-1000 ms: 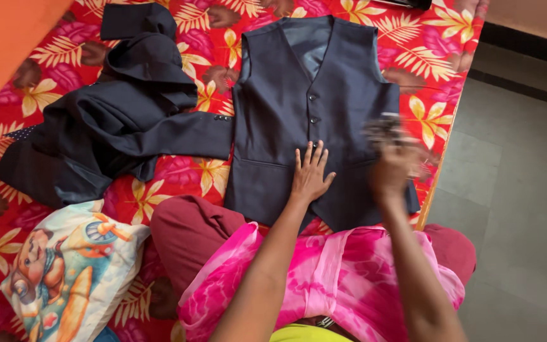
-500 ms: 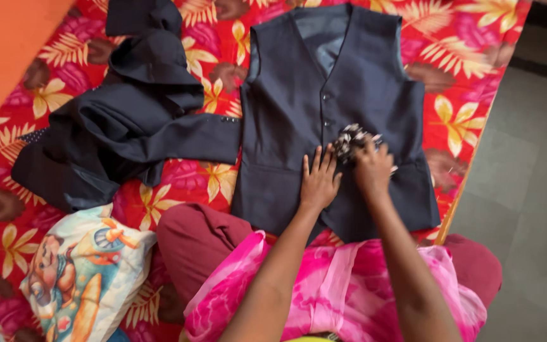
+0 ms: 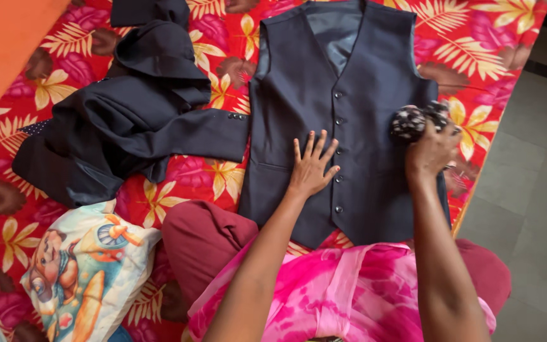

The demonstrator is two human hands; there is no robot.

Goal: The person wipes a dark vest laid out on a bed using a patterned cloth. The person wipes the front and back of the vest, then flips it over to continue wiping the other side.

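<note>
A dark navy waistcoat [image 3: 349,95] lies flat and buttoned on a red floral bedsheet [image 3: 476,57]. My left hand [image 3: 312,166] rests palm down on its lower front, fingers spread, beside the button line. My right hand [image 3: 432,149] is closed around a small dark brush with a speckled head [image 3: 413,120], held over the waistcoat's right side. A dark navy suit jacket [image 3: 128,126] lies crumpled to the left, one sleeve reaching the waistcoat's edge.
A cushion with a cartoon print [image 3: 77,266] lies at the lower left. An orange surface [image 3: 7,44] fills the upper left corner. The bed edge runs down the right, with grey floor [image 3: 533,190] beyond. My knees in maroon and pink cloth [image 3: 349,297] are below.
My right hand with the brush has swept from the waistcoat's middle out to its right side. My left hand stays pressed flat on the front.
</note>
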